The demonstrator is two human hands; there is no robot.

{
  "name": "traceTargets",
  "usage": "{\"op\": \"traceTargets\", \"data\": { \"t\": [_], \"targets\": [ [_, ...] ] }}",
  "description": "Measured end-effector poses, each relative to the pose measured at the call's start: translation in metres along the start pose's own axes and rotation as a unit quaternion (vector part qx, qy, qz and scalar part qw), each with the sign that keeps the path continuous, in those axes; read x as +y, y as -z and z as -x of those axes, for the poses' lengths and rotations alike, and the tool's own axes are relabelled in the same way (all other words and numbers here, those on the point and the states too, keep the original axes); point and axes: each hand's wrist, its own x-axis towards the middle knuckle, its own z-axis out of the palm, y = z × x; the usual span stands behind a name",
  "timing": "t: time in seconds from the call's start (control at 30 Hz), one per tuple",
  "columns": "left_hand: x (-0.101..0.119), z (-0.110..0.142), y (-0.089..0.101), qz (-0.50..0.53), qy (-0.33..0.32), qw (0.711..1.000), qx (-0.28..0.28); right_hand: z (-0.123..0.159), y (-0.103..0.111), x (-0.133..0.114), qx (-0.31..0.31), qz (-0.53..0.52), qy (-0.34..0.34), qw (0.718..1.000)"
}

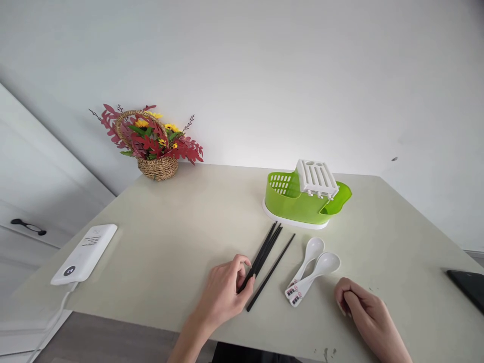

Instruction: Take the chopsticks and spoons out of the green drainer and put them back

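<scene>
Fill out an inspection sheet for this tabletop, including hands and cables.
Surface: pale table, dark marks near front edge.
Work items: bundled black chopsticks, single chopstick alongside; two overlapping white spoons; green rack behind.
Clutter: white device left; dark object right, partly cropped.
Hands: left hand pinching the bundle; right hand curled, nothing visible in it.
Cables: white cable from white device past table edge.
Surroundings: flower basket near wall; white cabinet left.
</scene>
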Motion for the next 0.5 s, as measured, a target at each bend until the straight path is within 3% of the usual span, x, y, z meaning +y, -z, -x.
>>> {"op": "traceTargets", "data": {
  "t": [0.3, 0.5],
  "targets": [
    [-0.003, 0.001, -0.003, 0.032, 0.025, 0.999, 0.0, 0.001, 0.002, 0.004, -0.005, 0.012, -0.004, 1.0],
    [-0.005, 0.002, -0.006, 0.034, 0.02, 0.999, 0.013, -0.004, 0.007, 0.012, -0.045, 0.028, 0.0, 0.999]
  ]
}}
